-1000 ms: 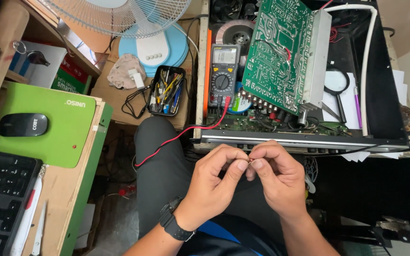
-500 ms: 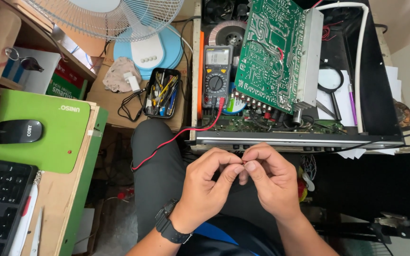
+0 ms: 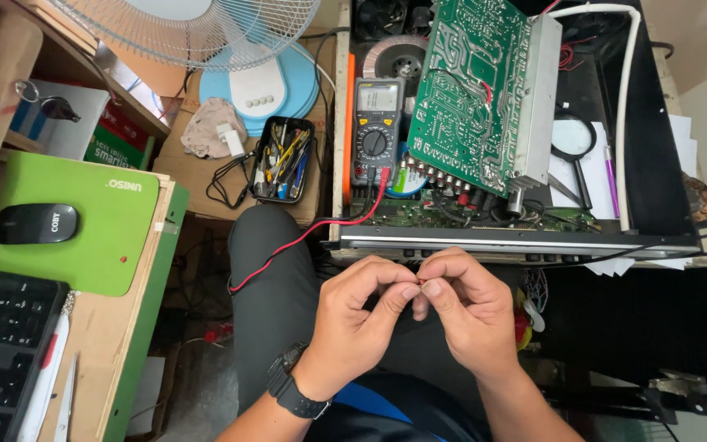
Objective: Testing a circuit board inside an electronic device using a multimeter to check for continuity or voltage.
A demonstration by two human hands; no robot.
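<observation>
My left hand (image 3: pixel 363 315) and my right hand (image 3: pixel 466 307) meet over my lap, fingertips pinched together on a tiny part (image 3: pixel 420 282) with a hint of red; too small to tell what it is. A black watch sits on my left wrist. Just beyond my hands lies an opened amplifier chassis (image 3: pixel 517 239) with a green circuit board (image 3: pixel 472 90) tilted up. A multimeter (image 3: pixel 376 123) rests on the chassis at the left. Its red lead (image 3: pixel 288 245) trails down across my left knee.
A small black tray of tools (image 3: pixel 281 160) and a fan base (image 3: pixel 259 90) sit behind my knee. At left, a desk holds a green mouse pad (image 3: pixel 83 237), black mouse (image 3: pixel 36 223) and keyboard (image 3: pixel 2 344). A magnifying glass (image 3: pixel 573 143) lies in the chassis.
Both hands stay pinched together in nearly the same spot; the fingers shift only slightly. The view has tilted a little.
</observation>
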